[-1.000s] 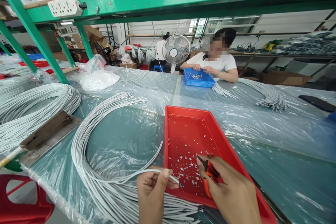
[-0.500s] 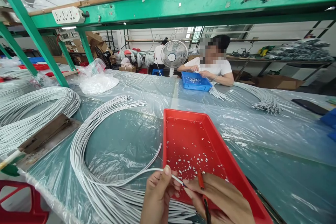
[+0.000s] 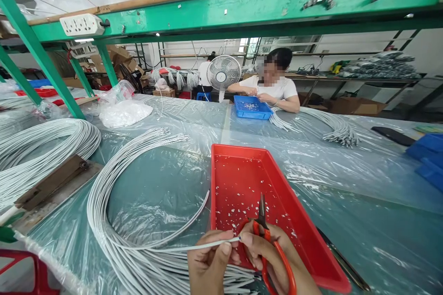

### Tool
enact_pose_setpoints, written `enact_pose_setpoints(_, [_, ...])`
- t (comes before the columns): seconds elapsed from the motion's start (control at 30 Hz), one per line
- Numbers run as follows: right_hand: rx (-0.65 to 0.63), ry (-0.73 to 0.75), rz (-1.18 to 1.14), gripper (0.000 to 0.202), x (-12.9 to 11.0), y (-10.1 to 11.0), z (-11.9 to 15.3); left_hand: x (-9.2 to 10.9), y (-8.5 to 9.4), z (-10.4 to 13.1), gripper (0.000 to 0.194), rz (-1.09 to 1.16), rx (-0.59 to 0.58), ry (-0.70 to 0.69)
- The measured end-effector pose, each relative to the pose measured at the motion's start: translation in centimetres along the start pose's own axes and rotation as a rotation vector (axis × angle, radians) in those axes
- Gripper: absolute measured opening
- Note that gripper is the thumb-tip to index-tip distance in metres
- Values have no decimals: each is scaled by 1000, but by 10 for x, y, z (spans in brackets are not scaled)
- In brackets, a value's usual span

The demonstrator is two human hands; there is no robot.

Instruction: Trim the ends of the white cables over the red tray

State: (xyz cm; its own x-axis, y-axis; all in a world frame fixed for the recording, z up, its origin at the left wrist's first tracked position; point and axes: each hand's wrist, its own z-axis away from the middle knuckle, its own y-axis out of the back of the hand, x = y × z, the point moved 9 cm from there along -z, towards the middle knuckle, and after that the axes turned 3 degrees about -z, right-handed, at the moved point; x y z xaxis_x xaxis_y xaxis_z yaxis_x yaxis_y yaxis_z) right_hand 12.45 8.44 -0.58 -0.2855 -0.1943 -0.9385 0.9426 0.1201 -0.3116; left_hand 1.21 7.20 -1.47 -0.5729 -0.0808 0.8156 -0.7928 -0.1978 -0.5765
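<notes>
White cable (image 3: 194, 246) pinched in left hand (image 3: 207, 265) over red tray (image 3: 321, 258) edge, tip meeting right hand (image 3: 273, 258) fingertips, apparently touching; orange scissors (image 3: 265, 239) gripped there, blades up.

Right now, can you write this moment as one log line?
left hand: pinches white cable | right hand: holds orange scissors, touches cable tip | under hands: red tray with white scraps
</notes>
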Motion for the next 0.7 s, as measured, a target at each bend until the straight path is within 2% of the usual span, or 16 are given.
enact_pose_setpoints(0.07, [7,-7,-6,38,3,0,-3,4,1,-3,18,-61,19,-21])
enact_pose_setpoints(0.13, [85,42,129,36,-2,10,-6,7,2,-7,20,-102,51,0])
enact_pose_setpoints(0.27, [439,358,696,30,-42,43,-2,8,3,-13,24,-152,74,66])
enact_pose_setpoints(0.33, [514,470,892,26,-58,47,3,8,2,-14,25,-189,58,76])
enact_pose_setpoints(0.4, [425,527,907,21,-63,39,3,11,1,-14,24,-235,46,49])
enact_pose_setpoints(0.53, [146,657,846,15,-68,5,15,18,2,-11,20,-298,55,-37])
enact_pose_setpoints(0.6, [91,696,864,11,-67,-8,21,21,3,-9,17,-310,64,-73])
enact_pose_setpoints(0.7, [68,728,887,11,-61,-16,26,23,3,-7,15,-318,61,-112])
